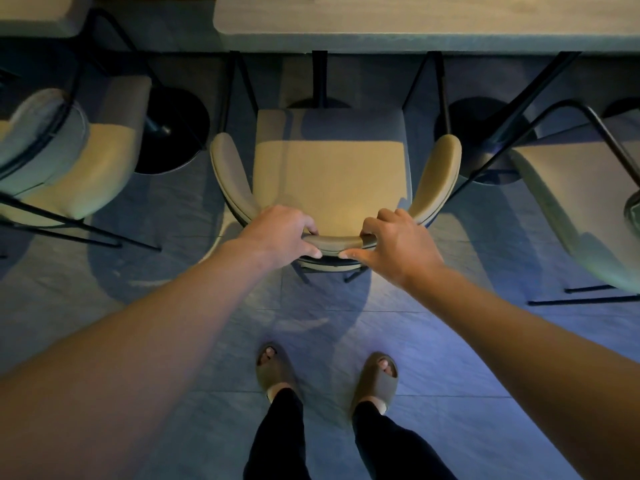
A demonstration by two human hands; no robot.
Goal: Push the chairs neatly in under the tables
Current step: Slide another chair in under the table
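Chair (pixel 330 174) gripped at the backrest top by left hand (pixel 280 233) and right hand (pixel 398 244), fingers curled over it. Seat front barely under table (pixel 415 26); most left out. 2 neighbouring chairs also unpushed.

The far part of the worktop (pixel 415 22) runs out past the top edge, and its right end past the right edge. A second worktop (pixel 38 15) at far left shows only a corner. The left chair (pixel 69 150) and right chair (pixel 571 202) are each cut by the frame's sides. The middle chair (pixel 329 174) hides its near legs under its own backrest (only two dark tips show), and the hands (pixel 280 233) cover parts of that backrest's top rim.
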